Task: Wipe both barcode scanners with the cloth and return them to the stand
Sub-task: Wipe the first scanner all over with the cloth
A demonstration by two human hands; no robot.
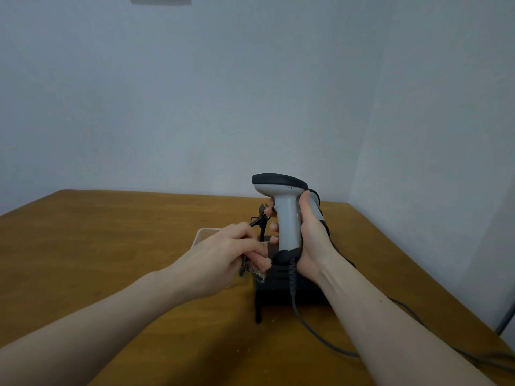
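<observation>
My right hand [312, 235] grips the handle of a grey barcode scanner [287, 207] with a black head, held upright above the black stand [281, 288]. Its grey cable [306, 327] runs down from the handle's base and off to the right. A second scanner [316, 203] is mostly hidden behind the first one and my right hand. My left hand [223, 254] is closed on a bunched cloth [257, 270], patterned dark and pinkish, just left of the handle's base. A thin black holder arm [260, 214] rises from the stand between my hands.
Everything sits on a brown wooden table [111, 232] set into a corner of pale walls. A shallow clear tray [203, 235] lies behind my left hand. A second cable [412, 313] trails over the table toward the right edge.
</observation>
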